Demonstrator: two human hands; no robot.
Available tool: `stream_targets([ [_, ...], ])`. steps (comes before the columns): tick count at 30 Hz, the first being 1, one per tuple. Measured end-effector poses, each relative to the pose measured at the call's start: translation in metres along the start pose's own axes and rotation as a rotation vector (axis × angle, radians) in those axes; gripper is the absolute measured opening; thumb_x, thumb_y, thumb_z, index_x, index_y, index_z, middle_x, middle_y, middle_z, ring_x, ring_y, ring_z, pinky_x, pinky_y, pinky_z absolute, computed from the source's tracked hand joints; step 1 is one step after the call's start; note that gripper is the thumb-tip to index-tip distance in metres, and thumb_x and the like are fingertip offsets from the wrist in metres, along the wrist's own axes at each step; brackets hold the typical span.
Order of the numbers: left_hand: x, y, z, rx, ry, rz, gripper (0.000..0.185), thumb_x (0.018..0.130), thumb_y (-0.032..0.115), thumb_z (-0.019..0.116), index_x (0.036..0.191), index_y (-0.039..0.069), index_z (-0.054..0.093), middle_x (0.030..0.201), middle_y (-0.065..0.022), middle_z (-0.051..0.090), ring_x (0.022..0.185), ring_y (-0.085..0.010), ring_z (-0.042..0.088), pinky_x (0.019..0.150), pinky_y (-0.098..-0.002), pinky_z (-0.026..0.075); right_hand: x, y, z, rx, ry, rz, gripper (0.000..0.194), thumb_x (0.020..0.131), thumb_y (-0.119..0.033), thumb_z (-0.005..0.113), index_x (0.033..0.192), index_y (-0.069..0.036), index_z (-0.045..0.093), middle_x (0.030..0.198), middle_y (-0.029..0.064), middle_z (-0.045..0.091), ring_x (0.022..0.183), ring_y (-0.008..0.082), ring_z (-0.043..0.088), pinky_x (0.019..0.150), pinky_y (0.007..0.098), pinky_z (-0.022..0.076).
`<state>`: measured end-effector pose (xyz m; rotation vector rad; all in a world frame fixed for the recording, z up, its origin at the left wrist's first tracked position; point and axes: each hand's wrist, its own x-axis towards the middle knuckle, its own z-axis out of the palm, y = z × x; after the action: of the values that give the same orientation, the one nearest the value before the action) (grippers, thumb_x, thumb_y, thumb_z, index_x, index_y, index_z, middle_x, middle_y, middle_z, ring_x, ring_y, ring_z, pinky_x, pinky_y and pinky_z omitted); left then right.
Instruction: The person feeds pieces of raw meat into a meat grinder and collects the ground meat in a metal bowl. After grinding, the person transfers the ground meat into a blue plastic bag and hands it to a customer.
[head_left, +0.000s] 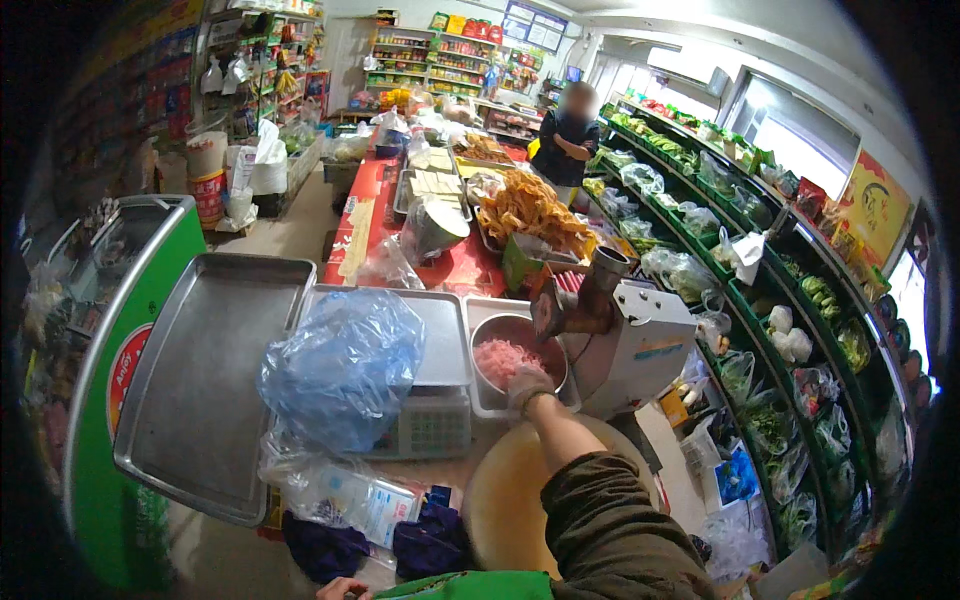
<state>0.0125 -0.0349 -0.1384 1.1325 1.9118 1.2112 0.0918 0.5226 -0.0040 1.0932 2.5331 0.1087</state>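
Note:
My right hand, in a clear plastic glove, reaches into a round steel bowl. It touches pink minced meat there, but its fingers are hidden. The bowl sits in a white tray, under the outlet of a meat grinder. Only part of my left hand shows at the bottom edge, beside green cloth at my front; its grip is hidden. Below my right forearm is a round wooden chopping block.
Left of the bowl, a blue plastic bag covers part of a weighing scale. A large metal tray rests farther left. Tofu sheets and a brown food pile lie ahead. Beyond stands a person, near vegetable shelves.

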Motion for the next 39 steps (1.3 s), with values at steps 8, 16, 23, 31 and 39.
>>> stream_targets([
  [8,0.015,0.023,0.008,0.166,-0.085,-0.024,0.042,0.090,0.049,0.048,0.102,0.012,0.063,0.097,-0.0080,0.062,0.087,-0.0231,0.062,0.078,-0.0350,0.048,-0.041,0.002,-0.023,0.591,0.288,0.168,0.068,0.077,-0.036,0.054,0.135,-0.005,0.033,0.116,0.0238,0.054,0.107,0.0366,0.053,0.091,0.0418,0.0433],
  [16,0.010,0.092,-0.004,0.000,-0.048,-0.202,0.022,0.088,0.027,0.056,0.099,0.009,0.064,0.098,-0.0095,0.062,0.091,-0.0233,0.062,0.079,-0.0371,0.049,-0.059,0.005,0.014,0.460,0.648,0.091,0.061,0.084,-0.045,0.047,0.127,-0.003,0.043,0.112,0.0226,0.056,0.101,0.0364,0.056,0.087,0.0431,0.0442],
  [23,0.015,0.118,0.000,-0.059,-0.028,-0.125,0.019,0.088,0.024,0.057,0.096,0.008,0.065,0.097,-0.0086,0.064,0.093,-0.0220,0.061,0.082,-0.0359,0.049,-0.088,0.005,0.045,0.516,0.791,0.070,0.066,0.075,-0.022,0.065,0.131,-0.001,0.038,0.115,0.0200,0.055,0.109,0.0343,0.052,0.092,0.0407,0.0423],
  [31,0.024,0.148,-0.002,0.037,-0.003,-0.019,0.016,0.086,0.022,0.059,0.093,0.009,0.066,0.093,-0.0086,0.064,0.086,-0.0203,0.062,0.079,-0.0351,0.050,-0.194,0.003,0.098,0.477,0.575,0.180,0.076,0.081,-0.040,0.053,0.141,-0.004,0.023,0.137,0.0190,0.037,0.122,0.0357,0.039,0.103,0.0419,0.0308],
  [39,0.044,0.112,0.012,0.053,0.044,0.392,0.009,0.079,0.014,0.065,0.083,0.007,0.063,0.078,-0.0094,0.063,0.073,-0.0233,0.063,0.066,-0.0341,0.050,-0.201,0.001,0.108,0.471,0.589,0.188,0.079,0.082,-0.050,0.051,0.142,-0.008,0.021,0.144,0.0159,0.029,0.131,0.0334,0.030,0.110,0.0405,0.0206],
])
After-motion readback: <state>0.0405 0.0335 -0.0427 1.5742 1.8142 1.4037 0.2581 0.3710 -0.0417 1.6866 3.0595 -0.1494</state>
